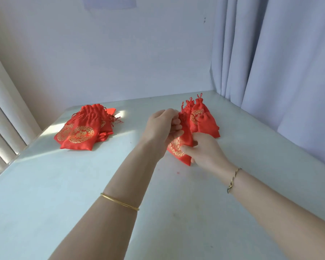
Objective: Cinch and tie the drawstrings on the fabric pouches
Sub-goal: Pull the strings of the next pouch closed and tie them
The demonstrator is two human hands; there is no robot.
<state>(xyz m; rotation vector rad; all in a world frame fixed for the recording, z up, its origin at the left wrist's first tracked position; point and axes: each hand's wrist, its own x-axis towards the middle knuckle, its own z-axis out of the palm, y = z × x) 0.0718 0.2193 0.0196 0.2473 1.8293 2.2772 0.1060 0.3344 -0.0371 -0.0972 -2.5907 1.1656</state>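
Satin of the red, gold-printed drawstring pouch (179,147) looks light, limp and slippery. Held low over the pale surface (64,184), its gathered neck is gripped by the fingers (176,121) of the left hand (161,126); the right hand (203,150) pinches its lower body. Likely best hold: cords, close to the neck.

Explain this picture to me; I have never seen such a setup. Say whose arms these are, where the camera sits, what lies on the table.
There is no machine: a person works with bare hands, and one camera on their head looks forward and down. The left hand grips the top of a red pouch, while the right hand holds its lower part. On the pale table lie two piles of similar pouches, a left pile and a right pile just behind the hands.
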